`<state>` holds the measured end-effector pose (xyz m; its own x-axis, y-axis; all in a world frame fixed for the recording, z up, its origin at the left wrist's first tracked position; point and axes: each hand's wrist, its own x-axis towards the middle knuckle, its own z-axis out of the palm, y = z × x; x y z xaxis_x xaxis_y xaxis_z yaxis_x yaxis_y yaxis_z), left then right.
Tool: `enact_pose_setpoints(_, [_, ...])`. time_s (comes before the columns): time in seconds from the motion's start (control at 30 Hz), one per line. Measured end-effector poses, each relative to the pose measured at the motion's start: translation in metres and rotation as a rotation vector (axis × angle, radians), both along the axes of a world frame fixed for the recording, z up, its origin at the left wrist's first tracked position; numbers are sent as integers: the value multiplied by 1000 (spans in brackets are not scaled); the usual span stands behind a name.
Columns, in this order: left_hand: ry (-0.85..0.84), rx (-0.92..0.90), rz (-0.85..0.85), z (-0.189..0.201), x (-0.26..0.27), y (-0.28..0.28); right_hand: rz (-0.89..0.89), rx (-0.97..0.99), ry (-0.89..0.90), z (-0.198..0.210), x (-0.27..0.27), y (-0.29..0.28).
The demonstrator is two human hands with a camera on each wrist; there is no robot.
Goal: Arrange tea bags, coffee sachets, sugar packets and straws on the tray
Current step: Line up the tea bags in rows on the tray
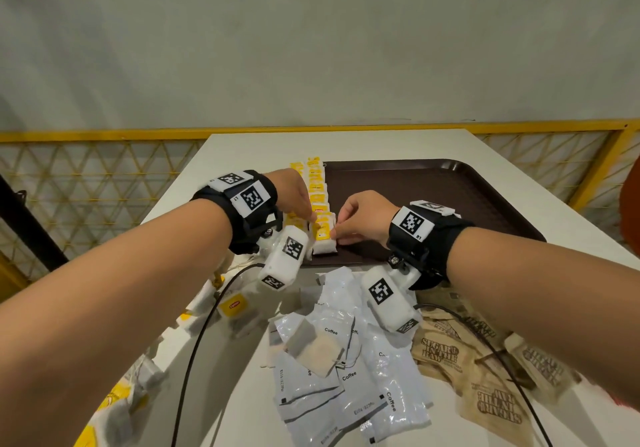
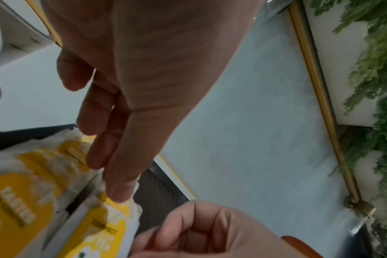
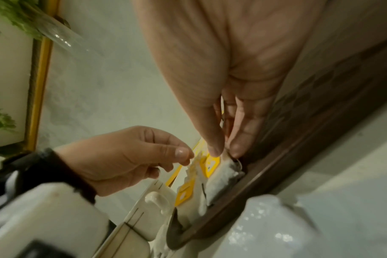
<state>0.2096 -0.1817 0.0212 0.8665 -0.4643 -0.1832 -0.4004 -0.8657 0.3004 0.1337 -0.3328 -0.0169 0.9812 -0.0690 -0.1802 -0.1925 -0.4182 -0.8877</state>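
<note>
**Both hands on the nearest tea bag**

We see a row of tea bags running along the left edge of the brown tray. The right hand pinches the nearest tea bag at the tray's near left corner. The left hand seems to pinch its opposite edge, though blur hides the fingertips. Coffee sachets and sugar packets lie on the table's near edge.

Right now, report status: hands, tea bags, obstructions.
Left hand and right hand both pinching nearest yellow-tagged tea bag. It ends the row on the brown plastic tray. Nothing blocking.
</note>
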Motion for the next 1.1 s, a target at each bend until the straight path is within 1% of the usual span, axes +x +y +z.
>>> enact_pose_setpoints(0.13, [-15, 101, -39, -4, -5, -4, -32, -26, -40, 1, 0, -4])
enact_pose_setpoints(0.27, [-23, 114, -14, -9, -5, -8, -28, -50, -55, 1, 3, 0])
enact_pose_setpoints(0.4, [-10, 126, 5, -13, -2, -8, -49, -114, -83, -3, 7, 7])
enact_pose_setpoints(0.5, [-5, 118, 11, -14, -2, -9, -58, -120, -63, -4, 7, 10])
enact_pose_setpoints(0.63, [-69, 92, 36, -11, -2, -11, -81, -47, -38, -3, 5, 6])
enact_pose_setpoints(0.7, [-72, 80, 60, -11, 1, -11, -87, -19, -15, -2, 6, 6])
enact_pose_setpoints(0.87, [-26, 134, 50, -14, 3, -16, -67, -10, 30, -1, 6, 10])
enact_pose_setpoints(1.1, [-46, 222, 25, -14, 9, -20, -55, -42, 49, -1, 9, 13])
